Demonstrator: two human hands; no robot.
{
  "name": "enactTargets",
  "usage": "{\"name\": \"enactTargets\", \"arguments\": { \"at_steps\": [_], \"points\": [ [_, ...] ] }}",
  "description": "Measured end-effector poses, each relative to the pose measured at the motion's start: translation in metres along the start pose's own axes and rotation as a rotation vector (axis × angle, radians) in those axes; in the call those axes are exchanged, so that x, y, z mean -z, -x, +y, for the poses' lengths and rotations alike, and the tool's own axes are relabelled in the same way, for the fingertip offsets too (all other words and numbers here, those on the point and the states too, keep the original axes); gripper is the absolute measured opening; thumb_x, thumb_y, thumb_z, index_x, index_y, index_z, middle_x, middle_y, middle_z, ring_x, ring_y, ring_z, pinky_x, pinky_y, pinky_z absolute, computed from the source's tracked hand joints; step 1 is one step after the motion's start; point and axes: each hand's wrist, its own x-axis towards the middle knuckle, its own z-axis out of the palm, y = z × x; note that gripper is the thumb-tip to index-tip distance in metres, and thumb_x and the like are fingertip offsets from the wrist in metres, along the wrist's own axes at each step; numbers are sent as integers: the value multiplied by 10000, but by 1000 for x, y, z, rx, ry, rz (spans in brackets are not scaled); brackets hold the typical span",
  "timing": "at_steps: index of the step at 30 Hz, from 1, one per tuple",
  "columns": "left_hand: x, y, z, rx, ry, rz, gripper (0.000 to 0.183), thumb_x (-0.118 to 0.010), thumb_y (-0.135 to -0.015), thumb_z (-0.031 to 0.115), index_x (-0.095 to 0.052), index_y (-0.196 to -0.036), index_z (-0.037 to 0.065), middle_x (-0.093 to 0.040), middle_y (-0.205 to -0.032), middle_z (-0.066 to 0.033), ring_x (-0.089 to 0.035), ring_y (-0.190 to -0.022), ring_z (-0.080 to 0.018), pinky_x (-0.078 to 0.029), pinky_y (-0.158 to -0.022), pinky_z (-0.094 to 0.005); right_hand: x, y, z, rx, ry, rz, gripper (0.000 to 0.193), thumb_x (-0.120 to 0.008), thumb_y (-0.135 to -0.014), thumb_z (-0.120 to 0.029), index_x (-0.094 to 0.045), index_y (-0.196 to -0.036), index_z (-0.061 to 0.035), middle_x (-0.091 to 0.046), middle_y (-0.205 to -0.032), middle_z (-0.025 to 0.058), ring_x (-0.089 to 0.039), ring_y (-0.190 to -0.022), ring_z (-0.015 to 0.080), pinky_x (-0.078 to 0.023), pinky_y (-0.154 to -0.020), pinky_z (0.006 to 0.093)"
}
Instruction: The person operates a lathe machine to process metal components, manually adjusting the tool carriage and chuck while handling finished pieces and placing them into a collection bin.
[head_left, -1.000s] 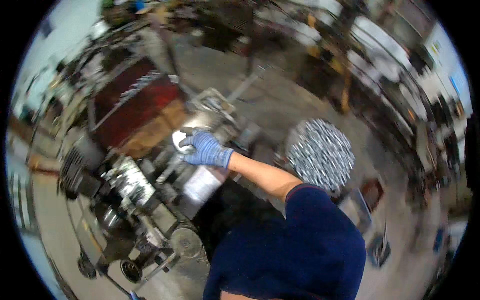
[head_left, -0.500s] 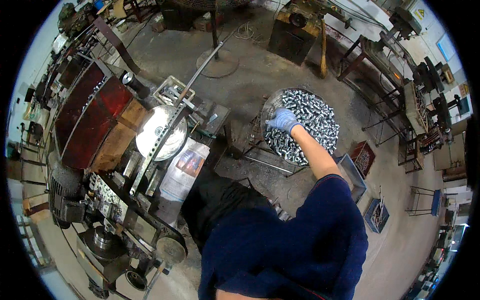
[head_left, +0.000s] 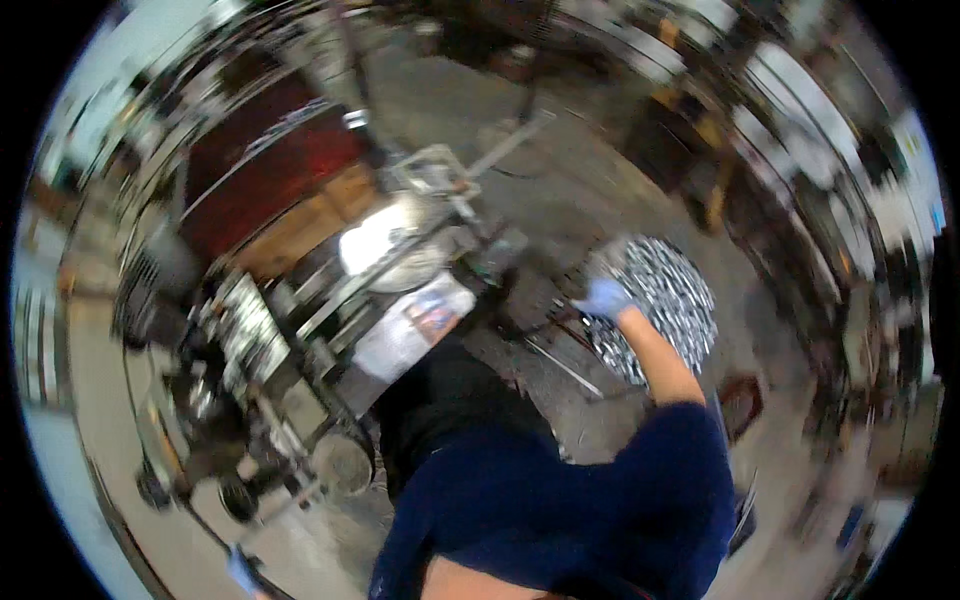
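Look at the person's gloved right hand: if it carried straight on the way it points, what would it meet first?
Probably the round heap of small shiny metal parts; the right hand sits at its near edge, though blur hides whether they touch.

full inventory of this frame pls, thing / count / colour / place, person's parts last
Bin of small metal parts: one, silvery, right of centre on the floor.
Machine: one, dark metal, left half, blurred.
Red panel: one, dark red, upper left behind the machine.
Bright round plate: one, white-silver, on the machine near centre.
Pale sheet: one, white with a coloured patch, at the machine's front edge.
Concrete floor: grey, centre and top.
Racks and benches: count unclear, blurred, right rim.
Right hand: blue glove, at the bin's left edge; whether it holds anything cannot be told.
Left hand: blue glove, bottom left rim, mostly cut off.
Sleeve and torso: navy, bottom centre.
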Motion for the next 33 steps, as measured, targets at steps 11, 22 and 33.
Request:
{"name": "enactTargets", "arguments": {
  "at_steps": [11, 22, 33],
  "points": [
    [-165, 188, 238, -602, 80, -625, 333, -562, -843, 287, -624, -1026, 15, -650, -839, -100, -590, -766, -143, -459, -695, -295, 108, 98, -265, 932, -453, 333, 451, -719, -687, -340, -631, -1021, -51, -533, -1109, 218, -531, -1033, 346, -436, -876, 399],
    [-224, 213, 229, -394, 662, -1140, 350, -576, -845, 374, -644, -816, 32, -589, -651, -22, -537, -599, -85, -431, -551, -237, 137, 132, -413, 1508, -241, 155, 289, -717, -673, -252, -641, -905, -96, -518, -1093, 183, -537, -983, 341, -459, -826, 393],
    [-209, 194, 219, -62, 1142, -1074, 278, -561, -861, 316, -637, -922, 56, -596, -733, 9, -516, -634, -63, -405, -557, -198, 133, 137, -460, 1471, -393, 134, 238, -706, -669, -250, -684, -852, -100, -586, -1063, 135, -550, -962, 295, -442, -840, 382]
  ]
}}
